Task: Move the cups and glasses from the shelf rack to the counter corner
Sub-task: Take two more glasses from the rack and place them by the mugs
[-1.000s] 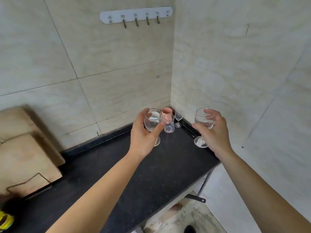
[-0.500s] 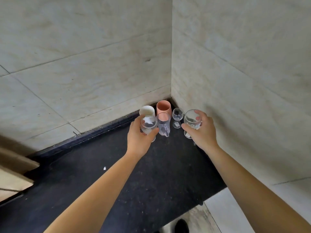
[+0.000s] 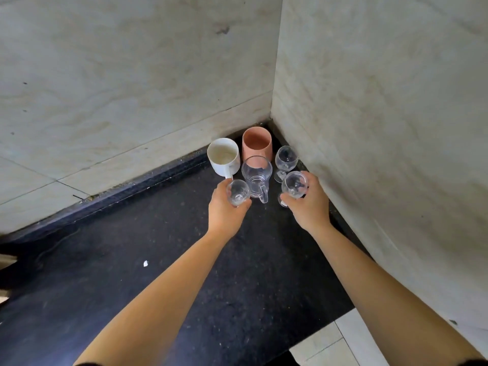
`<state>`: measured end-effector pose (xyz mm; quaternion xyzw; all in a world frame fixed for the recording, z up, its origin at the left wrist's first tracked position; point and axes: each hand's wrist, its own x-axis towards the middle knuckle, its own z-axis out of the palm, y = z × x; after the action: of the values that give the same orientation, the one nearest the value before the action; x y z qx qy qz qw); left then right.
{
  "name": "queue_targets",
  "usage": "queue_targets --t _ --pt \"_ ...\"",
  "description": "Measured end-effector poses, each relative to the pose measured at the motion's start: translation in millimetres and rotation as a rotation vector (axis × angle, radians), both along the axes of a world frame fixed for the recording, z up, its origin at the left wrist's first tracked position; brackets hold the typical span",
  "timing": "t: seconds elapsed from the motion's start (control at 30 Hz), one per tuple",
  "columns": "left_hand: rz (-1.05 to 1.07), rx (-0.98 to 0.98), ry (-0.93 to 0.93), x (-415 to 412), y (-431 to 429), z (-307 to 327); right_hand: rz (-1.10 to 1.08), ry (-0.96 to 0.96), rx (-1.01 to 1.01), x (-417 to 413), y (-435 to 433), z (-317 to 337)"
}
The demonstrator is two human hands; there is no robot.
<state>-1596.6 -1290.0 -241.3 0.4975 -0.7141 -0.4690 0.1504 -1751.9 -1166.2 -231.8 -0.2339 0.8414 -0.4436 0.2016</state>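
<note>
while four vessels already stand in the counter (image 3: 158,286) corner at twelve o'clock, my left hand (image 3: 224,212) grips a wine glass (image 3: 238,193) and my right hand (image 3: 309,204) another stemmed glass (image 3: 294,185), neither yet released; the shelf rack is unseen.

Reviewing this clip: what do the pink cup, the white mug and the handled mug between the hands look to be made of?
Pink cup: matte and opaque with no glare, probably plastic, possibly ceramic. White mug: opaque, smooth, thick-rimmed, likely ceramic or plastic; the look leaves it open. Handled mug: fully see-through with ribbed walls and bright highlights, so clear glass, though clear plastic cannot be ruled out.
</note>
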Motion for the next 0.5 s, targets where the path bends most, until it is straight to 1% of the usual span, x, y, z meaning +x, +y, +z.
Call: queue_targets --t 0.17,0.5 --pt "-0.018 -0.014 -0.016 -4.8 -9.2 -14.9 0.013 0.032 0.002 -5.4 -14.5 -12.4" --pt "-0.061 0.014 -0.01 -6.0 -17.6 -17.3 0.049 0.033 0.055 -3.9 -20.1 -17.9"
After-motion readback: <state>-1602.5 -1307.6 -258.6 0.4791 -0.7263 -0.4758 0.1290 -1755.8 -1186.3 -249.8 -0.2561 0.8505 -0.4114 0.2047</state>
